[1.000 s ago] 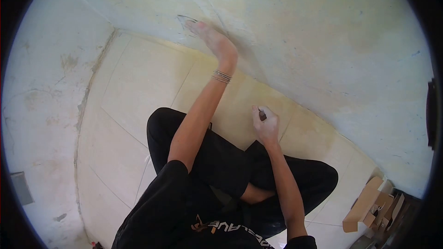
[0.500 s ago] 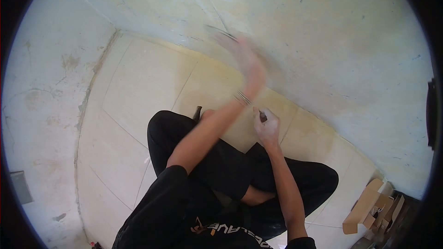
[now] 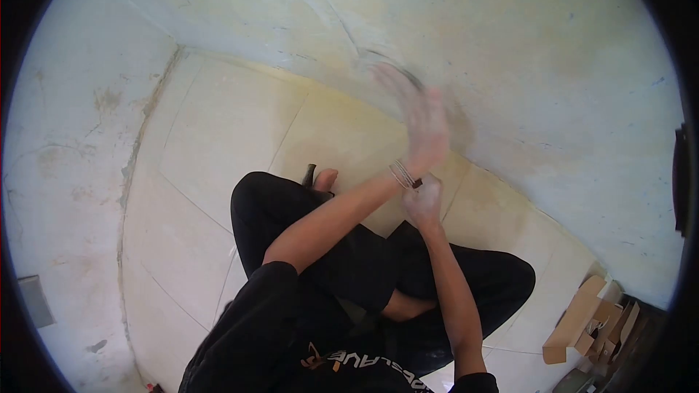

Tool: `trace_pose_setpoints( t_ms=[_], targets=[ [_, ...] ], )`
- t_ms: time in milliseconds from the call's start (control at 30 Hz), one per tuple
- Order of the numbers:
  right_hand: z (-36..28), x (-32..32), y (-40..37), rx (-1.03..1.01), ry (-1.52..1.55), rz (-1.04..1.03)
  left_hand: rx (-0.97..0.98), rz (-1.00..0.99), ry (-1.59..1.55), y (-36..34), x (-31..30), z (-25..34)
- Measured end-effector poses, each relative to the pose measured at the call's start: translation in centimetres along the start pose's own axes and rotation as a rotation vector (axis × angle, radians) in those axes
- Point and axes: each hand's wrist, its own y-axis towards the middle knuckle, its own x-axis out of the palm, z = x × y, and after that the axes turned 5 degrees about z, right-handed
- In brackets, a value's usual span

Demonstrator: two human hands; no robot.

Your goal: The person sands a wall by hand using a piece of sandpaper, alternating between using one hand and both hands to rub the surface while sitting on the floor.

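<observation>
My left hand [image 3: 422, 120], blurred by motion and with bracelets at its wrist, is against the pale wall [image 3: 524, 51]. Along its fingers runs a thin flat piece [image 3: 397, 60] with a dark edge, pressed to the wall; its exact shape is smeared. Just below the left wrist, my right hand [image 3: 424, 202] is closed in a fist over the floor. A small dark end of an object [image 3: 416, 183] sticks out of this fist, partly behind the left wrist; the rest is hidden.
My crossed legs [image 3: 349, 266] in black trousers rest on the tiled floor [image 3: 211, 131]. A dark handle-like object [image 3: 310, 175] stands beside my bare foot [image 3: 325, 180]. Open cardboard boxes [image 3: 575, 320] lie at the lower right. Another wall [image 3: 65, 175] rises on the left.
My left hand and the thin piece have moved right and slightly down along the wall. My right hand stays nearly in place, its held object now more covered by the left wrist.
</observation>
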Motion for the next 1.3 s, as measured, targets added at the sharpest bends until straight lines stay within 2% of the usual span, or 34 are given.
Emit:
trace_pose_setpoints(
  t_ms=[67,133,167,233,300,367,467,533,600,700,833,900,933,1000,1100,1200,1233,1300],
  targets=[
    [-0.8,-0.3,0.1,0.103,0.011,-0.036,0.144,0.023,0.089,-0.1,0.2,1.0],
    [-1.3,-0.5,0.4,0.158,0.026,-0.032,0.207,0.141,-0.04,6.8,-1.5,-2.1],
    [-1.5,-0.4,0.5,0.163,0.036,-0.023,0.09,0.107,-0.243,10.5,-3.7,-3.0],
    [-1.8,-0.5,0.6,0.184,0.041,-0.038,0.015,0.076,-0.333,11.8,-5.0,-4.1],
    [-2.2,-0.4,0.8,0.213,0.036,-0.065,0.115,0.065,-0.123,8.5,-2.9,-5.1],
    [-1.6,-0.5,0.4,0.16,-0.033,-0.097,-0.01,0.021,-0.044,1.9,-0.8,0.9],
    [-1.5,-0.6,0.2,0.125,-0.053,-0.107,-0.01,-0.099,-0.037,-1.4,-0.1,1.8],
    [-1.9,-0.6,0.4,0.138,-0.014,-0.083,0.018,0.058,-0.006,2.4,-0.4,0.6],
    [-2.6,-0.6,0.6,0.179,0.045,-0.052,0.048,0.013,-0.086,8.5,-2.9,-5.9],
    [-2.1,-0.2,0.7,0.156,0.03,-0.074,0.076,0.155,-0.191,9.7,-3.9,-2.9],
    [-1.8,-0.2,0.5,0.13,0.02,-0.071,0.073,-0.055,0.01,-1.1,-0.1,0.5],
    [-1.6,-0.3,0.3,0.043,-0.013,-0.041,0.063,0.002,0.046,0.3,-0.4,0.6],
    [-1.7,-0.4,0.4,0.082,0.003,-0.049,0.062,0.026,0.061,1.6,-0.5,0.6],
    [-2.4,-0.5,0.5,0.165,0.038,-0.058,0.02,0.026,-0.032,7.9,-2.7,-4.1],
    [-2.1,-0.1,0.7,0.126,0.049,-0.063,0.002,0.171,-0.212,10.6,-4.7,-1.9],
    [-1.6,-0.1,0.7,0.13,0.028,-0.067,0.005,0.033,-0.031,1.7,-0.7,-0.6],
    [-1.0,0.0,0.4,0.056,0.023,-0.058,0.02,-0.039,-0.014,-0.9,-0.2,0.3],
    [-0.5,-0.1,0.3,-0.088,0.013,-0.03,0.004,-0.021,0.001,-1.0,0.1,0.7]
  ],
)
